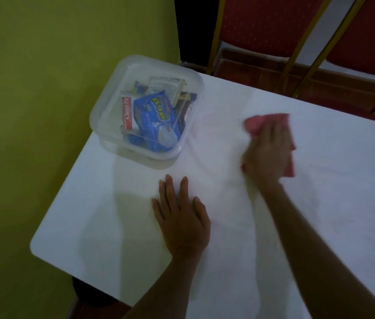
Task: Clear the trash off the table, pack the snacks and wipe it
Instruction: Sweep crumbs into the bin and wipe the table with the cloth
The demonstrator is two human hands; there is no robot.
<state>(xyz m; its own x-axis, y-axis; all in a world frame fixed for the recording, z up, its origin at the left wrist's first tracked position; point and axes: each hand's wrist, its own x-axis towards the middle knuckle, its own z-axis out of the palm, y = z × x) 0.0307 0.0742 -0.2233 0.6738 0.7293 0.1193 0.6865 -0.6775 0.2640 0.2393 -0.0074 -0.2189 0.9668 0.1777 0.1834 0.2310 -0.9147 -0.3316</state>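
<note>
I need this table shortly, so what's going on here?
A person is wiping the white table. Their right hand presses a pink cloth flat on the top, while the left hand rests flat nearby. The snack packets already sit in a clear plastic container at the table's far left corner.

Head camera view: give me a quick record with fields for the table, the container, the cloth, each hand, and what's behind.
table: white table, one rounded corner in view
container: clear plastic box near the table's far left edge, holding snack packets
cloth: pink cloth on the table, blurred
right hand: right hand pressing on the cloth
left hand: left hand flat on bare table, fingers straight
behind: red chairs
</note>
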